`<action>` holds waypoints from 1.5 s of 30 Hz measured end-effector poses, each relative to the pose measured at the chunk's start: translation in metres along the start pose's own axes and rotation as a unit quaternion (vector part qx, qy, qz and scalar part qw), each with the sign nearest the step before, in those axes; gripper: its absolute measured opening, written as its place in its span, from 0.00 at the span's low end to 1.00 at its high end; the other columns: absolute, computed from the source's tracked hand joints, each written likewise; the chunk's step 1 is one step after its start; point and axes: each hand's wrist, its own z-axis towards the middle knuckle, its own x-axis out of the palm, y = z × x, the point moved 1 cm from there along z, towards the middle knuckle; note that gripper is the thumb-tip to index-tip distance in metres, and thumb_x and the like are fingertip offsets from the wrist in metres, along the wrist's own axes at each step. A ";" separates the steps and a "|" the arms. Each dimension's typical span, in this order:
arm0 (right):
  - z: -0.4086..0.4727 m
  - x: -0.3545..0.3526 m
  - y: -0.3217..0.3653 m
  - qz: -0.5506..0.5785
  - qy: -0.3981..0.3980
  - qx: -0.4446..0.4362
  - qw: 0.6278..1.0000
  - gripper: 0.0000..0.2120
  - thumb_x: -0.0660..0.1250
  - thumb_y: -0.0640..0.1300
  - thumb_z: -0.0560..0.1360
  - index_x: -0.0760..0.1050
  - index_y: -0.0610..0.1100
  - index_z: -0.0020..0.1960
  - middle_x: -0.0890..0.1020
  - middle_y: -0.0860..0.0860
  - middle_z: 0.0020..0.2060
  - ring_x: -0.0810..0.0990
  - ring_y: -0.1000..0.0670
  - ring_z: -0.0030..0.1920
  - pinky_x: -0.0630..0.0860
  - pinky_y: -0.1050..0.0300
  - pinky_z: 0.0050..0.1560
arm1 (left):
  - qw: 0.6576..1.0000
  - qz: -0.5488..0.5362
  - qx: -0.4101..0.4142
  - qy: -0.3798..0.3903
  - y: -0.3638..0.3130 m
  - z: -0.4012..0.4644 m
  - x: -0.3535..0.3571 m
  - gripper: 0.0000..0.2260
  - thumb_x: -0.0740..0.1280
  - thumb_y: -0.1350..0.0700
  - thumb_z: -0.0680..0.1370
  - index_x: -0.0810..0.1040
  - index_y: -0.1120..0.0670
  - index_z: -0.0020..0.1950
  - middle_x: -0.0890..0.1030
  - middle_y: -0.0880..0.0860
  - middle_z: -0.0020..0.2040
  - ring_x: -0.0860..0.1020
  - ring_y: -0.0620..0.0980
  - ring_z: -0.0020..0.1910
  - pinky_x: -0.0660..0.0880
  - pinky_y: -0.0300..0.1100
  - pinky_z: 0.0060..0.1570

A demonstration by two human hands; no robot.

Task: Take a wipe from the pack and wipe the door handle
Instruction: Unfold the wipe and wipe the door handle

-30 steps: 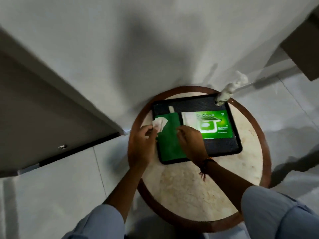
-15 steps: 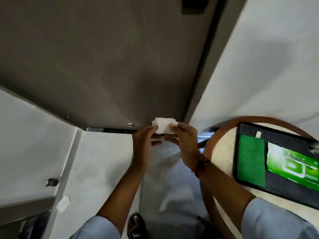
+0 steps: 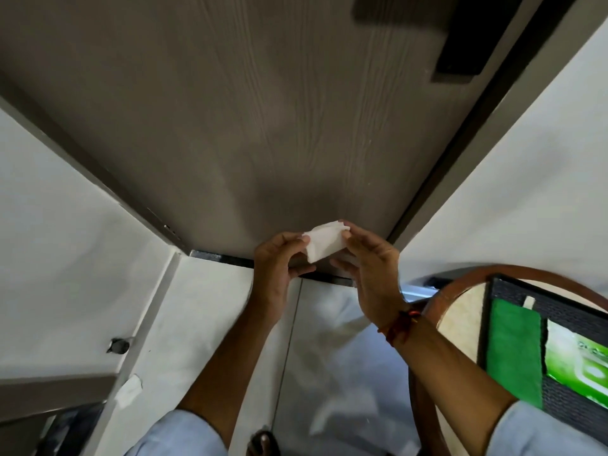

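Observation:
A white wipe [image 3: 324, 241] is held up in front of the brown wooden door [image 3: 263, 126], pinched between both hands. My left hand [image 3: 278, 268] grips its left edge and my right hand [image 3: 371, 274] grips its right edge. The dark door handle [image 3: 460, 37] juts from the door at the top right, well above the hands. The green wipe pack [image 3: 579, 360] lies on a black tray [image 3: 566, 314] at the right edge, cut off by the frame.
The tray sits on a round stone-topped table with a wooden rim [image 3: 460, 284] at the right. A green cloth [image 3: 513, 350] lies on the tray beside the pack. White walls flank the door. A door stopper [image 3: 118, 345] sticks up from the floor at left. My foot [image 3: 263, 442] shows below.
I have turned from the table toward the door, carrying the wipe away from the pack. Both hands now hold the wipe, and its shape has shifted between the fingers.

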 end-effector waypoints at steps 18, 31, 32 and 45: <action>-0.001 -0.042 0.025 0.013 0.127 -0.064 0.990 0.15 0.64 0.38 0.82 0.86 0.53 0.50 0.88 0.52 0.53 0.86 0.46 0.58 0.86 0.53 0.53 | 0.988 0.073 -0.098 0.098 -0.020 0.001 0.046 0.06 0.68 0.54 0.82 0.82 0.52 0.56 0.83 0.55 0.53 0.81 0.57 0.54 0.81 0.45 0.36; 0.014 -0.053 0.059 -0.061 0.042 0.000 0.997 0.16 0.69 0.33 0.80 0.73 0.51 0.61 0.84 0.49 0.53 0.86 0.44 0.57 0.86 0.50 0.53 | 0.993 0.007 -0.113 0.040 -0.030 -0.001 0.078 0.25 0.69 0.40 0.77 0.79 0.54 0.68 0.85 0.58 0.61 0.85 0.59 0.59 0.85 0.54 0.51; 0.017 -0.052 0.062 -0.071 0.048 -0.001 0.996 0.18 0.70 0.33 0.80 0.73 0.52 0.61 0.87 0.50 0.50 0.87 0.46 0.53 0.87 0.52 0.51 | 0.991 0.024 -0.113 0.066 -0.031 0.001 0.081 0.27 0.72 0.39 0.73 0.80 0.54 0.67 0.86 0.57 0.59 0.86 0.57 0.57 0.85 0.55 0.52; 0.024 -0.019 0.229 -0.450 -0.068 -0.496 0.740 0.19 0.65 0.35 0.83 0.74 0.44 0.72 0.80 0.47 0.69 0.74 0.61 0.72 0.69 0.69 0.74 | 0.977 -0.008 0.196 -0.079 -0.156 0.001 0.159 0.09 0.66 0.56 0.85 0.85 0.55 0.59 0.89 0.52 0.50 0.87 0.56 0.54 0.85 0.52 0.55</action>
